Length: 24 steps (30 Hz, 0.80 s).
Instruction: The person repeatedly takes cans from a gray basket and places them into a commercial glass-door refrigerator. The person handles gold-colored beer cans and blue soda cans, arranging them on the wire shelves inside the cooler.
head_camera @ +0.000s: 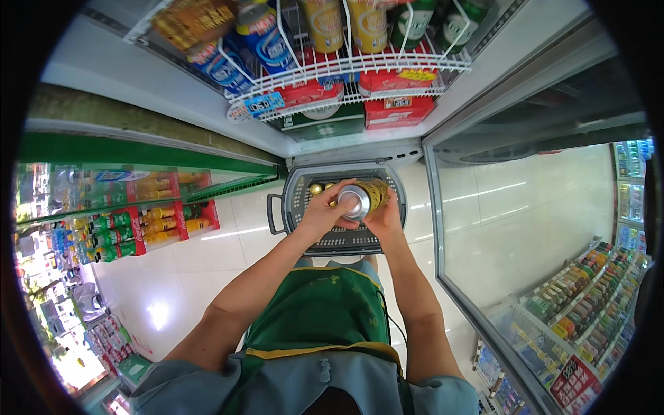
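Above a dark grey plastic shopping basket (342, 244), I hold a gold-and-black patterned drink can (377, 194) between both hands. The can lies tilted, its bare silver end (354, 201) turned up toward me and to the left. My left hand (328, 205) grips that end, with the thumb across it. Around the body of the can, on the right side, curls my right hand (386, 218). Down in the basket, gold round-topped items (316, 189) show beside my left fingers. My hands and the can hide much of the basket's inside.
A cooler with white wire shelves (358, 65) of cans, green bottles and red cartons (398, 111) stands open ahead. Its glass door (441, 223) swings out at right. Bottled drinks (155, 225) fill a shelf at left. The basket handle (275, 213) juts left.
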{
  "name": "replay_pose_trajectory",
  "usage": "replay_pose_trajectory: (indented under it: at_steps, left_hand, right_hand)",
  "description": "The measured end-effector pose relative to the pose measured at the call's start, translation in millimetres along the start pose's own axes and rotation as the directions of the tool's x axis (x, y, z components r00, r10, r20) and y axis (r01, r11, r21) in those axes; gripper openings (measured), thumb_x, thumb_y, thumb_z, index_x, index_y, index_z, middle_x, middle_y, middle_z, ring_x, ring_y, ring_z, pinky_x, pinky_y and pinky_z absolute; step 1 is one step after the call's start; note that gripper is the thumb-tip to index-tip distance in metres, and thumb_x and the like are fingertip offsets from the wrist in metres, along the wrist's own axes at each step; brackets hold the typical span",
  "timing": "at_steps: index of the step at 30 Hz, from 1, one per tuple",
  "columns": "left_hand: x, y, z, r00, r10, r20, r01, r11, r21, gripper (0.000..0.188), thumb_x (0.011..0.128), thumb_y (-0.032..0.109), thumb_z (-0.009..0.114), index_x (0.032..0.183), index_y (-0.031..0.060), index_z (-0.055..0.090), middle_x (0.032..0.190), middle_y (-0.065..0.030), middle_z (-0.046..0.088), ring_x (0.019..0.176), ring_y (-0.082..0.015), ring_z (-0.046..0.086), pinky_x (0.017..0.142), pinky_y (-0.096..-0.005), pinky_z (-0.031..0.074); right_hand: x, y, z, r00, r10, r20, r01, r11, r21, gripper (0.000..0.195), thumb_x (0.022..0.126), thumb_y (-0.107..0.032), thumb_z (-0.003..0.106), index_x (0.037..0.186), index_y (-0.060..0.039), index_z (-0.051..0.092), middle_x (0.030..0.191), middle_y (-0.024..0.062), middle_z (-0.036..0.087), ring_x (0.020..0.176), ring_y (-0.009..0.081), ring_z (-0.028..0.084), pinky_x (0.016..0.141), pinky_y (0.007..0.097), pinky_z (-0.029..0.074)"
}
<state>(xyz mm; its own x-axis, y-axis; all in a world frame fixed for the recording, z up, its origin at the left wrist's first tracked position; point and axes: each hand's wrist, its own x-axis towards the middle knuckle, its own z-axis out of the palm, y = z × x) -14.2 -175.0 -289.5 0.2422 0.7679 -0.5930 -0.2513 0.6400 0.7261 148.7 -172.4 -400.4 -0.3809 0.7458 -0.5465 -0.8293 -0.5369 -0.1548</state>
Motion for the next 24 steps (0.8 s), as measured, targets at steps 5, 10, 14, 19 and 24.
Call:
replay_pose_trajectory:
  at_steps: [5, 10, 14, 19, 24]
  left_hand:
    - [-52.5, 34.7, 23.4, 0.959, 0.240, 0.150, -0.262, 0.954, 0.148, 0.059, 0.079, -0.006, 0.054, 0.134, 0.0082, 0.037, 0.144, -0.0070, 0.023, 0.109, -0.0206, 0.052, 0.079, -0.0321, 0.055]
    - [-90.5, 75.6, 35.6, 0.928, 0.318, 0.193, -0.349, 0.925, 0.149, 0.063, 0.077, -0.008, 0.053, 0.135, 0.0082, 0.036, 0.147, -0.0093, 0.014, 0.107, -0.0208, 0.054, 0.081, -0.0308, 0.054]
    - [-116.0, 99.7, 44.8, 0.895, 0.408, 0.181, -0.438, 0.881, 0.179, 0.058, 0.079, -0.002, 0.057, 0.133, 0.0091, 0.040, 0.146, -0.0137, 0.017, 0.094, -0.0190, 0.060, 0.073, -0.0271, 0.056]
    - [-136.8, 115.5, 59.4, 0.894, 0.448, 0.009, -0.441, 0.876, 0.194, 0.045, 0.079, 0.007, 0.063, 0.123, 0.0093, 0.052, 0.137, -0.0144, 0.035, 0.083, -0.0165, 0.063, 0.061, -0.0228, 0.057]
    - [-143.4, 116.3, 58.5, 0.819, 0.561, 0.120, -0.572, 0.782, 0.249, 0.057, 0.075, -0.002, 0.058, 0.129, 0.0117, 0.045, 0.143, -0.0157, 0.024, 0.097, -0.0185, 0.059, 0.065, -0.0233, 0.057]
  right_hand:
    - [-25.8, -3.6, 93.3, 0.998, -0.067, 0.017, 0.068, 0.995, -0.076, 0.047, 0.089, -0.045, 0.036, 0.108, -0.0051, 0.052, 0.098, 0.0116, 0.061, 0.088, 0.0261, 0.061, 0.076, 0.0403, 0.052]
    - [-39.8, -13.9, 142.0, 0.994, -0.096, 0.047, 0.102, 0.983, -0.154, 0.046, 0.089, -0.043, 0.033, 0.103, -0.0051, 0.054, 0.095, 0.0113, 0.062, 0.083, 0.0255, 0.062, 0.071, 0.0390, 0.052]
    - [-62.7, -12.9, 182.5, 0.984, -0.106, 0.142, 0.127, 0.981, -0.150, 0.046, 0.090, -0.045, 0.033, 0.104, -0.0073, 0.056, 0.094, 0.0094, 0.062, 0.080, 0.0228, 0.062, 0.066, 0.0363, 0.053]
    - [-67.1, -11.8, 199.4, 0.972, -0.060, 0.229, 0.105, 0.977, -0.188, 0.048, 0.091, -0.045, 0.029, 0.102, -0.0075, 0.056, 0.090, 0.0104, 0.062, 0.078, 0.0247, 0.062, 0.064, 0.0390, 0.053]
    - [-78.8, -15.9, 219.5, 0.973, -0.020, 0.230, 0.084, 0.959, -0.271, 0.047, 0.092, -0.044, 0.026, 0.102, -0.0084, 0.055, 0.092, 0.0099, 0.062, 0.081, 0.0255, 0.062, 0.068, 0.0401, 0.053]
